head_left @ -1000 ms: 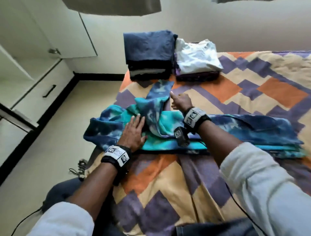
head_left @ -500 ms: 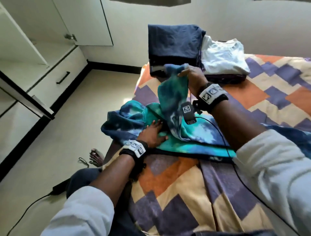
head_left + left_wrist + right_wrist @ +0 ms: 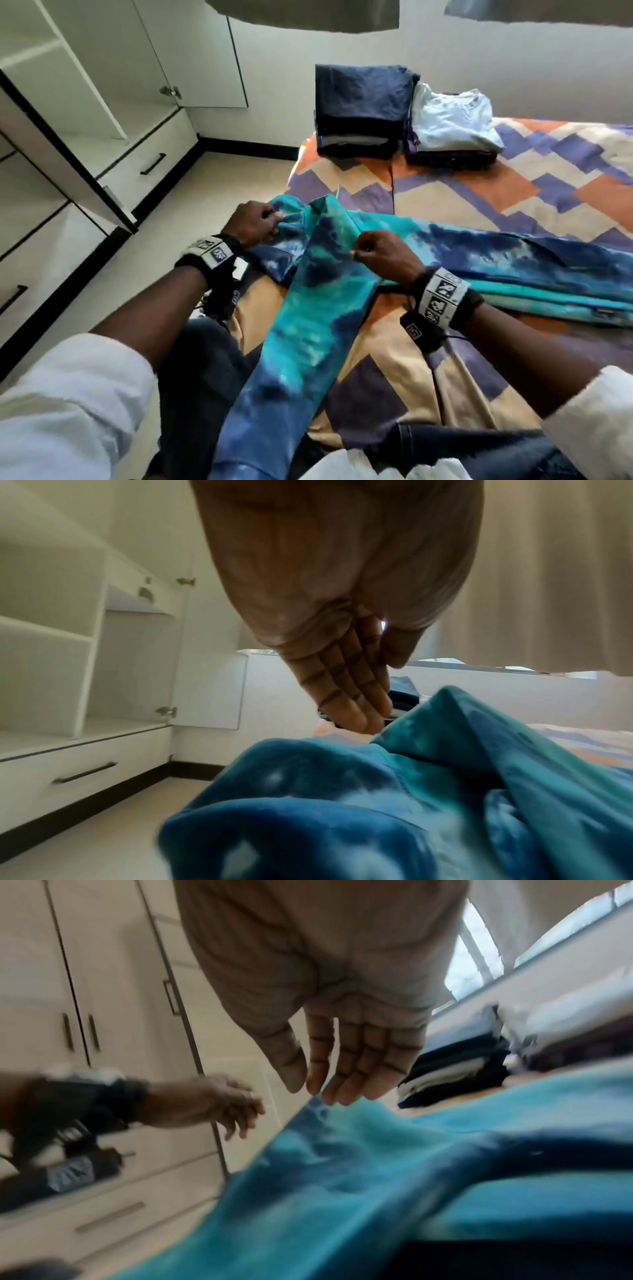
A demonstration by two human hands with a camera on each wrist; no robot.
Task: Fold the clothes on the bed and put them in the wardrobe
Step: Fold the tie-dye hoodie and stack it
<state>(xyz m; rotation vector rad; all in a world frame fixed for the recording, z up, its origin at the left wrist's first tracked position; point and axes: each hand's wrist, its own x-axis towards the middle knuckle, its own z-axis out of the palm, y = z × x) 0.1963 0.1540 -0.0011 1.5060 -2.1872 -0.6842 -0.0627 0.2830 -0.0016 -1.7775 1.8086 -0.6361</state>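
Note:
A blue and teal tie-dye garment (image 3: 513, 260) lies across the patterned bed (image 3: 479, 192). One long sleeve (image 3: 308, 325) is turned towards me and hangs over the bed's near edge. My left hand (image 3: 260, 222) is at the garment's left end; in the left wrist view its fingers (image 3: 356, 710) are straight, their tips at the fabric (image 3: 377, 804). My right hand (image 3: 370, 246) is at the sleeve's right edge, where the sleeve meets the body. In the right wrist view its fingers (image 3: 346, 1074) are straight, tips touching the cloth (image 3: 377, 1164).
Two folded piles stand at the bed's far corner: dark blue clothes (image 3: 363, 109) and a white top on purple ones (image 3: 452, 120). The white wardrobe (image 3: 68, 102) stands open on the left, with bare shelves and drawers (image 3: 150, 164) below. Pale floor separates it from the bed.
My right hand carried the sleeve up and back towards me; it now hangs over the near edge. My left hand left the garment's middle for its left end.

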